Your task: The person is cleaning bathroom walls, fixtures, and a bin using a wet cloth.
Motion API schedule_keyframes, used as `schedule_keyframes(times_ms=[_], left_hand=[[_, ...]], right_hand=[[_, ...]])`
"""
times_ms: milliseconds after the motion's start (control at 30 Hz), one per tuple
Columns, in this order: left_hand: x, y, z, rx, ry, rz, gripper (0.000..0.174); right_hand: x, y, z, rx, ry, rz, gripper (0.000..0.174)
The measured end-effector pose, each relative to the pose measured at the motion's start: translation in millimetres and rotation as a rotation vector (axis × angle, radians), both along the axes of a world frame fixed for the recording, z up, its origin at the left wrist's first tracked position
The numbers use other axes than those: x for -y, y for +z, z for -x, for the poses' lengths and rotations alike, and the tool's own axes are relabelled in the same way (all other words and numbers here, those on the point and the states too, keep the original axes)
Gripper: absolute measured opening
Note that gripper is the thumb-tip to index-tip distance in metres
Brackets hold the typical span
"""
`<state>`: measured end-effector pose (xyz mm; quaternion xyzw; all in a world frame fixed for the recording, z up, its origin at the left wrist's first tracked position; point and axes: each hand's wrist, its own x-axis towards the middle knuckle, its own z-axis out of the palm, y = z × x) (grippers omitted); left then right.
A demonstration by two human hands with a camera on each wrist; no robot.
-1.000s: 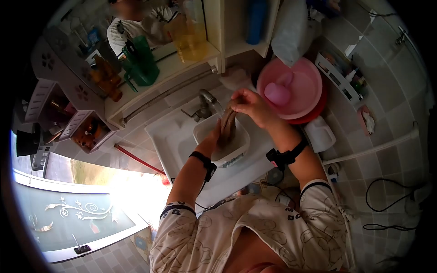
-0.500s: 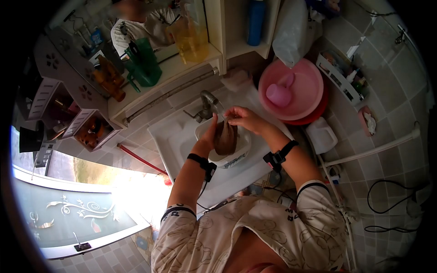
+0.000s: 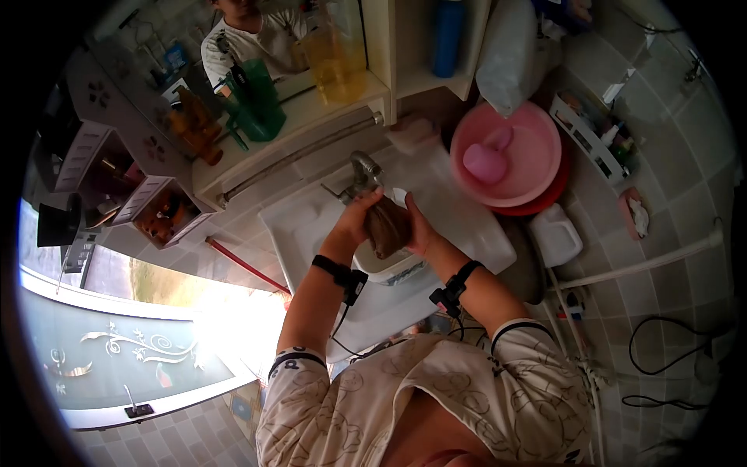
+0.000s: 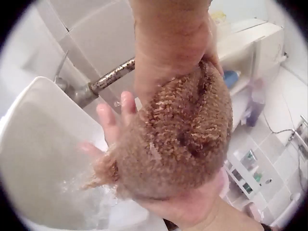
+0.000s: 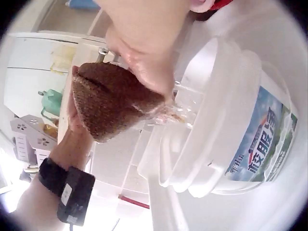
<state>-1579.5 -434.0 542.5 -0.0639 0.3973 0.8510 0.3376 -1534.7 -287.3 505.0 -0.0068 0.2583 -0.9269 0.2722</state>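
left hand (image 3: 357, 219) and right hand (image 3: 421, 231) hold brown cloth (image 3: 387, 226) above bucket rim (image 5: 211, 91)

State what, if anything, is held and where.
A brown, coarse-textured, bunched cloth, held at its opposite sides between the left hand and the right hand.

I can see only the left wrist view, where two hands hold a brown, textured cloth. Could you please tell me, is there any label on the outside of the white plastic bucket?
Observer: Yes, the right wrist view shows a blue-and-green printed label on the white plastic bucket.
Operator: Thank you. Does the person wear something above the left hand?
Observer: Yes, in the head view a black strap goes around that wrist.
Operator: And what, please, is inside the round pink plastic basin on the right?
Observer: The head view shows a pink plastic dipper in it.
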Motion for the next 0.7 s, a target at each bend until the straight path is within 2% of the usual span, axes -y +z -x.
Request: schedule_keyframes(times_ms=[33,100,233,300,433,500,533,600,633,667,700], left_hand=[[5.9,-0.2,2.2,-0.001,0.005,0.001,0.039],[16.5,8.1,2.0,0.005,-0.03,-0.217,0.04],[27.3,12.7,0.1,-0.034,0.061,-0.115,0.04],[35.9,10.8,-3.9,-0.066,0.075,0.044,0.041],[57.9,22.2,-14.1,-0.011,0.034,0.002,0.031],[68.0,17.1,-9.1,0.007,0.204,-0.093,0.021],[71.2,14.4,-7.5,0.008,0.214,-0.096,0.021],[72.7,21.7,-8.4,0.076,0.223,-0.195,0.017],[72.3,22.5,-10.4,0.076,0.229,-0.197,0.017],[70.6,23.4,-11.8,-0.025,0.169,-0.21,0.015],[70.5,24.1,-12.2,-0.126,0.109,-0.221,0.014]], right_hand=[[0.4,-4.9,0.8,-0.001,0.005,0.001,0.071],[1.6,-14.0,-0.2,0.139,0.142,-0.033,0.069],[19.6,-2.6,-8.3,0.077,0.304,0.074,0.069],[30.1,9.3,-5.7,0.032,0.274,-0.099,0.073],[29.9,27.9,-1.0,0.005,0.353,-0.107,0.069],[26.0,27.1,4.7,0.074,0.34,0.147,0.068],[29.7,22.8,5.8,0.077,0.35,0.144,0.068],[41.5,19.8,7.8,0.061,0.166,0.029,0.075],[47.6,18.0,7.9,0.299,0.282,0.52,0.078],[50.3,20.2,7.2,0.3,0.285,0.518,0.078],[52.6,22.6,7.2,0.172,0.426,0.321,0.075]])
